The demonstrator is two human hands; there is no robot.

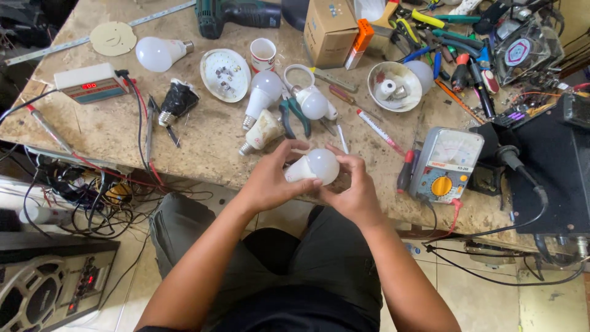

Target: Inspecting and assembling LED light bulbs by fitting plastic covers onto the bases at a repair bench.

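My left hand and my right hand are closest to me, and the fingers of both hold one white bulb at the desk edge, left of the yellow-dial meter. Green pliers lie just behind the bulb.

Left hand and right hand together, fingers curled, forearms converging.
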